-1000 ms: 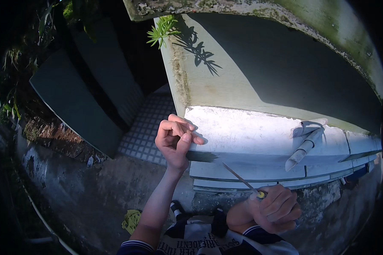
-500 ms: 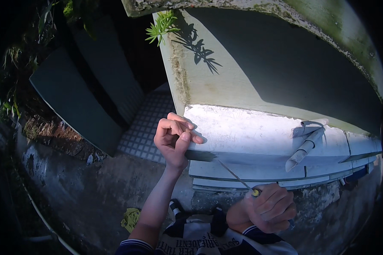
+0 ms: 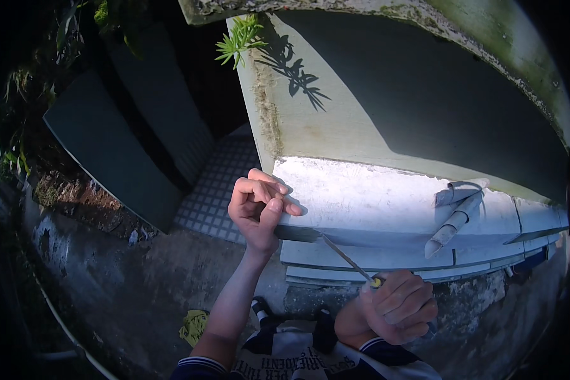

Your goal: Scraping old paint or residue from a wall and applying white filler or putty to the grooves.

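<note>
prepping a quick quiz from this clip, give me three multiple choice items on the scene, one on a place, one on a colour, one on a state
1. Where do the grey pipe pieces lie?
A. on the white ledge, to the right
B. on the tiled floor
C. in the left hand

2. What colour is the small plant at the top of the wall?
A. red
B. green
C. white

3. How does the right hand hold the thin tool?
A. open palm beneath it
B. fist closed round its handle
C. not touching it

Answers:
1. A, the pipe pieces rest in sun on the white ledge, right of both hands.
2. B, its spiky leaves are bright green.
3. B, the fingers curl round the handle, and the blade points up toward the left hand.
</note>
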`<act>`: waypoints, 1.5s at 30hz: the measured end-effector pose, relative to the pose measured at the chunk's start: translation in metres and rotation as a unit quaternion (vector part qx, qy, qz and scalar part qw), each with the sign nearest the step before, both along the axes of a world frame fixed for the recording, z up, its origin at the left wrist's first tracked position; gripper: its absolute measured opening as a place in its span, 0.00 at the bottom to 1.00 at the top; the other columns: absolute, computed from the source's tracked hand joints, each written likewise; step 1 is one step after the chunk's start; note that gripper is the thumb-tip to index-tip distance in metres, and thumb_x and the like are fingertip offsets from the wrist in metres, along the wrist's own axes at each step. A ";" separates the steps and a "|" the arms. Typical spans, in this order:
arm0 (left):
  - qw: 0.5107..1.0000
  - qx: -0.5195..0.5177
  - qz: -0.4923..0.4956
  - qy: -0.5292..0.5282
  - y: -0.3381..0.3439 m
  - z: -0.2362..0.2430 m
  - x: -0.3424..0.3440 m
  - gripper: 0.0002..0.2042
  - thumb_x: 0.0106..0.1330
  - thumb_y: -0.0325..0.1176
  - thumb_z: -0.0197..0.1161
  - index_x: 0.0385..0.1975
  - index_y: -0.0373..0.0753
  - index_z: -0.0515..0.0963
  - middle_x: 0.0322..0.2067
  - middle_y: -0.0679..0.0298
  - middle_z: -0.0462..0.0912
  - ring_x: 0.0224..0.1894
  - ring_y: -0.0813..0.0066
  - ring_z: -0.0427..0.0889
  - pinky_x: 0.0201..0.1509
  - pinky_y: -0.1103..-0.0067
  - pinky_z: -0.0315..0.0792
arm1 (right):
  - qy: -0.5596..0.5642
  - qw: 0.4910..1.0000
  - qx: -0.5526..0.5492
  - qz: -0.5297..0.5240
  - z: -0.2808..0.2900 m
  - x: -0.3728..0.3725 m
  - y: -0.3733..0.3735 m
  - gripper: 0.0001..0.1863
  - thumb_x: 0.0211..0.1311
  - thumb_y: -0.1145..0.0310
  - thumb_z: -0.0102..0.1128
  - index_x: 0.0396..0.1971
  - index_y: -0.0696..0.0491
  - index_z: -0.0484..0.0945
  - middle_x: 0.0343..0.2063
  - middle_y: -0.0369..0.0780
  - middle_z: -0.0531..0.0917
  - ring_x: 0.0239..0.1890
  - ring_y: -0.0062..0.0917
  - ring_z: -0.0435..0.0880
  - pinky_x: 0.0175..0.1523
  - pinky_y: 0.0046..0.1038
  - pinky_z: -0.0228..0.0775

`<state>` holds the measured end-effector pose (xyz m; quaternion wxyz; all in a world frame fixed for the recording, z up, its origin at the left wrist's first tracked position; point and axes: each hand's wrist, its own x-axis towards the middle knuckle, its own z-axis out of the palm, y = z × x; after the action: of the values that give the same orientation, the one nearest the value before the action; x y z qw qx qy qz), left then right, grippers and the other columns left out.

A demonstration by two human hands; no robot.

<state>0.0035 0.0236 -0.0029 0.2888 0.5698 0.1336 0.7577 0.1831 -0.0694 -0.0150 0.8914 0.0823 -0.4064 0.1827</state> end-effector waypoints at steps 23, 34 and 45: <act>1.000 0.013 0.016 0.010 0.003 -0.002 0.001 0.06 0.64 0.23 0.54 0.30 0.36 0.63 0.34 0.54 0.73 0.26 0.78 0.82 0.38 0.83 0.75 | 0.012 0.995 -0.096 -0.013 0.009 -0.007 -0.017 0.17 0.64 0.58 0.44 0.15 0.43 0.59 0.06 0.26 0.57 0.09 0.11 0.53 0.22 0.16 0.50; 1.000 0.004 0.001 -0.003 0.003 -0.002 -0.001 0.06 0.63 0.22 0.53 0.30 0.36 0.63 0.35 0.54 0.73 0.25 0.78 0.82 0.38 0.84 0.76 | 0.103 0.994 -0.010 0.042 0.012 -0.008 -0.016 0.17 0.62 0.63 0.46 0.13 0.44 0.58 0.05 0.28 0.61 0.07 0.13 0.57 0.18 0.18 0.50; 1.000 -0.003 -0.001 -0.011 0.001 0.003 0.005 0.06 0.63 0.22 0.54 0.30 0.36 0.63 0.34 0.55 0.73 0.25 0.77 0.82 0.37 0.83 0.76 | -0.028 0.997 -0.070 -0.001 0.022 -0.008 -0.004 0.16 0.62 0.64 0.46 0.13 0.44 0.58 0.07 0.29 0.62 0.08 0.15 0.59 0.19 0.20 0.50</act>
<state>0.0087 0.0242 0.0002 0.2927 0.5605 0.1316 0.7634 0.1756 -0.0730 0.0066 0.8832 0.0145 -0.4180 0.2122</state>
